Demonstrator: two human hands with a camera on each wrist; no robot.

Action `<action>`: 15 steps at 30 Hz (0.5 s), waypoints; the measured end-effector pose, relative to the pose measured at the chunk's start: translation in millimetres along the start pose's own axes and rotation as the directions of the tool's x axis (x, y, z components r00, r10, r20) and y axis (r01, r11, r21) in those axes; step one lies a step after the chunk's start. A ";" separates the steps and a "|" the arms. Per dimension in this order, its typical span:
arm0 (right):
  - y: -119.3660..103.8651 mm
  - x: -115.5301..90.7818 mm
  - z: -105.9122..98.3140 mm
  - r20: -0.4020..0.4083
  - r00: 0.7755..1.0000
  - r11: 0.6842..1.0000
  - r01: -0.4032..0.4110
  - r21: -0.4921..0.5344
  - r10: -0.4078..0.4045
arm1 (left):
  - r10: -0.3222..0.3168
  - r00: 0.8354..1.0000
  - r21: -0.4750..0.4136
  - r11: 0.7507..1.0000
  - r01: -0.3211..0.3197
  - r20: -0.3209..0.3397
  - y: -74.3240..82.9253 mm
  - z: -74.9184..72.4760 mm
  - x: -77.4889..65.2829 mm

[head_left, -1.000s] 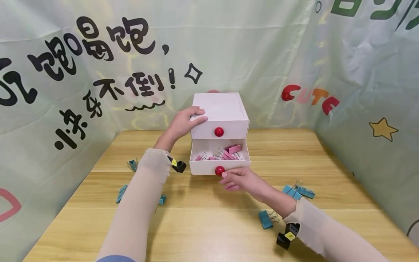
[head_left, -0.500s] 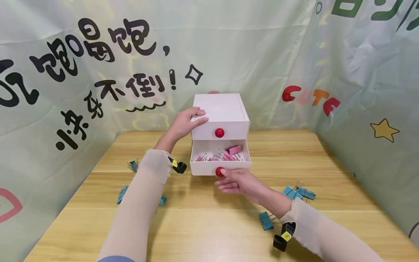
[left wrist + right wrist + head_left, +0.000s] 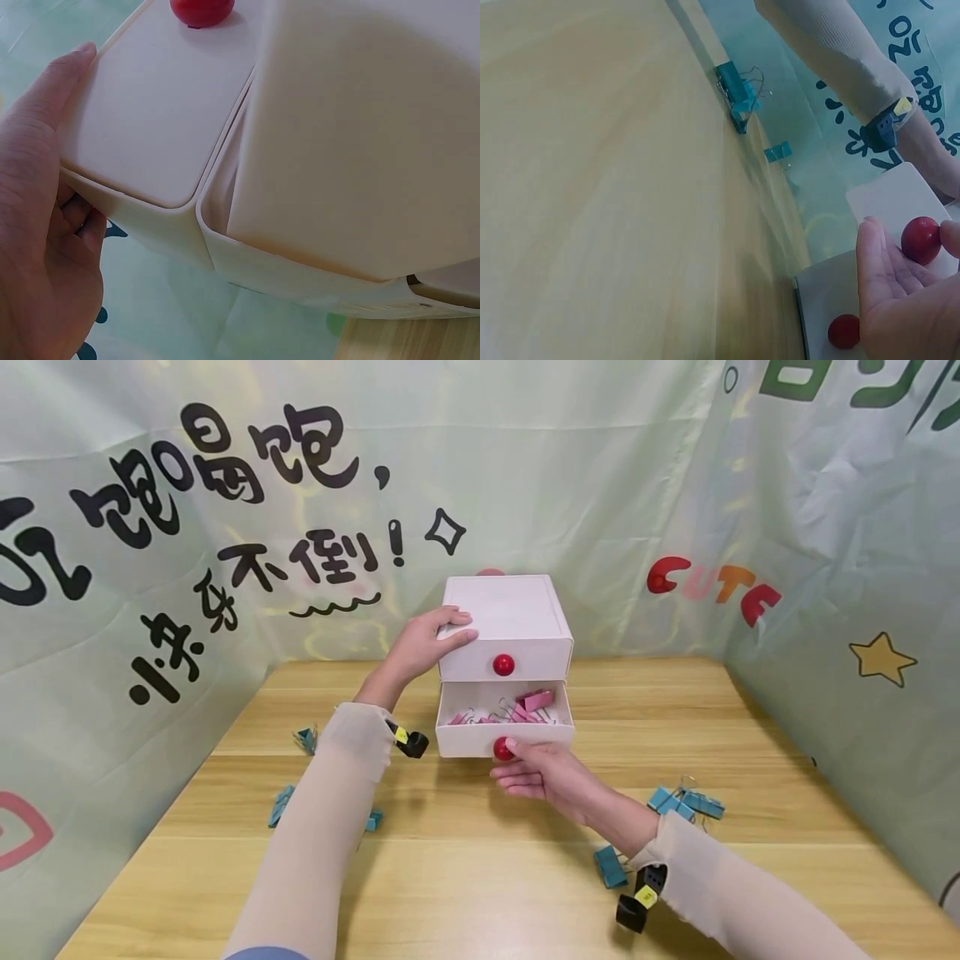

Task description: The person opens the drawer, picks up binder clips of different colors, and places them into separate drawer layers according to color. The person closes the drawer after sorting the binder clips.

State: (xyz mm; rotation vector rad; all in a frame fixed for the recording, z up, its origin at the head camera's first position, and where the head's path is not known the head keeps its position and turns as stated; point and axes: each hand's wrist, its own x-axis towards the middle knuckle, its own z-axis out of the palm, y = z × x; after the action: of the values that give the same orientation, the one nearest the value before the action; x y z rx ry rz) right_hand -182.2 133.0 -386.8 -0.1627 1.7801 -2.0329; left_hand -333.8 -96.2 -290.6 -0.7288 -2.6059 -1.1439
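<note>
A small white box with two drawers (image 3: 498, 606) stands at the back of the table. Its lower drawer (image 3: 457, 739) is pulled out and holds several pink binder clips (image 3: 535, 700). My left hand (image 3: 420, 643) grips the box's upper left edge, thumb at the front; in the left wrist view its other fingers curl behind the side. At the lower drawer's red knob (image 3: 501, 748), my right hand (image 3: 551, 777) presses with the thumb, its other fingers stretched out below. The right wrist view shows that knob (image 3: 921, 240) beside the thumb. The upper drawer (image 3: 465, 664) is closed.
Teal binder clips lie on the wooden table (image 3: 480, 877): some near the right forearm (image 3: 611, 867), a pair farther right (image 3: 686, 802), others at the left (image 3: 305, 740) partly behind the left sleeve. A printed cloth (image 3: 585, 510) hangs behind and at both sides.
My right hand has shifted slightly left, its fingers straightening below the knob and the thumb coming onto it. The lower drawer has moved in a little. My left hand stays put.
</note>
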 end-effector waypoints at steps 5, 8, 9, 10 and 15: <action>0.1 6.2 -2.8 -0.031 0.999 1.000 0.012 0.002 -0.012 | -0.002 1.000 -0.011 1.000 0.002 0.008 1.0 0.3 0.5; 0.0 9.0 -3.8 -0.038 0.999 1.000 0.025 -0.002 -0.025 | 0.000 1.000 -0.020 1.000 0.000 0.009 1.6 0.3 1.2; -0.1 9.7 -4.0 -0.036 0.999 1.000 0.030 -0.008 -0.031 | 0.000 1.000 -0.021 1.000 0.001 0.010 1.4 0.4 1.6; -0.2 10.4 -4.2 -0.033 0.999 0.999 0.035 -0.016 -0.035 | 0.000 1.000 -0.025 1.000 0.000 0.009 1.6 0.4 1.7; -1.7 14.9 -4.6 -0.050 0.998 0.999 0.039 -0.028 -0.040 | 0.003 1.000 -0.025 1.000 -0.002 0.005 0.6 0.6 1.3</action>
State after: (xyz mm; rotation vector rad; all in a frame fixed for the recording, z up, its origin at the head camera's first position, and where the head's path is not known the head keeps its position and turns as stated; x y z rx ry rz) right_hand -197.7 131.4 -388.8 -0.1574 1.8496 -2.0577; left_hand -334.6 -95.0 -290.2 -0.7411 -2.5986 -1.1780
